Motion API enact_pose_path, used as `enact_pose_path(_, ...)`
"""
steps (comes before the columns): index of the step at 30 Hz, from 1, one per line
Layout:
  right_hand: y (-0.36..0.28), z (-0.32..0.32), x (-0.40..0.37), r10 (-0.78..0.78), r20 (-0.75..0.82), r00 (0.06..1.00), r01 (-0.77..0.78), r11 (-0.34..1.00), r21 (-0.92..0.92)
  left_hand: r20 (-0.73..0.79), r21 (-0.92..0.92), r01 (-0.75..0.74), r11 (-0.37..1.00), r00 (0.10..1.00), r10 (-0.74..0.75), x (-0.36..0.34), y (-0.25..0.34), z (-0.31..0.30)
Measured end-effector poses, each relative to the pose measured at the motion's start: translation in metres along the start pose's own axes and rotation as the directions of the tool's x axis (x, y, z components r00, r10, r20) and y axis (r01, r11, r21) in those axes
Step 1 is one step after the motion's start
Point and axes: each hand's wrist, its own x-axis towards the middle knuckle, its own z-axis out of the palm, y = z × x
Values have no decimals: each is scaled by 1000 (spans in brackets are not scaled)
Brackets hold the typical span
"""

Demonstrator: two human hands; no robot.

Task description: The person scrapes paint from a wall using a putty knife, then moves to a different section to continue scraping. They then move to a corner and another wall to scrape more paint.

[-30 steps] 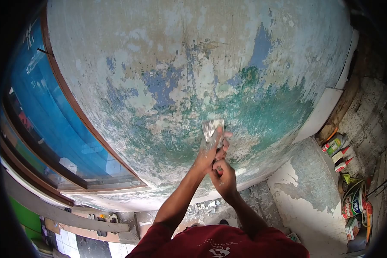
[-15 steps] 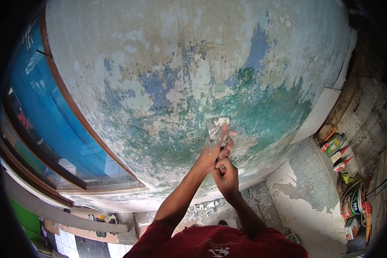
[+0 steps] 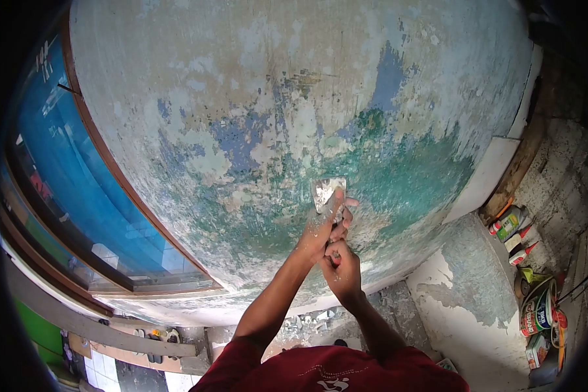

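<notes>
My left hand is closed on a scraper, with its thumb along the pale, flat blade. The blade lies against a wall of worn green, blue and whitish paint. Just below, my right hand is curled into a fist around the lower end of the scraper's handle, close to the left wrist. Most of the handle is hidden by the fingers. White dust marks the back of my left hand.
To the left is a brown-framed window with blue behind it. On the right are bottles, a labelled can and a low whitish block. Debris lies on the floor below. Shoes sit at lower left.
Both hands and the scraper have shifted very slightly left. The grip looks the same, and the camera view has moved a little.
</notes>
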Motion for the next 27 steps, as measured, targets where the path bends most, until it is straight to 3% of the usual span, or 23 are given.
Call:
enact_pose_path(8,14,2,-28,120,40,992,-121,993,13,-43,13,57,998,997,-56,-4,-24,-9)
enact_pose_path(12,6,-1,-7,119,36,992,-119,993,14,12,36,8,999,1000,-9,1,-2,-1)
enact_pose_path(15,-4,1,9,3,-36,999,-3,1000,-18,8,41,-22,999,1000,22,1,16,9)
enact_pose_path(20,14,7,-21,42,-37,998,-42,999,-17,-14,83,44,996,999,-43,-3,-17,-6)
enact_pose_path(23,17,6,-30,150,18,988,-149,988,-34,-15,77,80,994,997,-79,-3,-26,-11)
enact_pose_path(27,10,5,-8,86,19,996,-86,996,-11,2,82,37,996,999,-37,2,-2,-3)
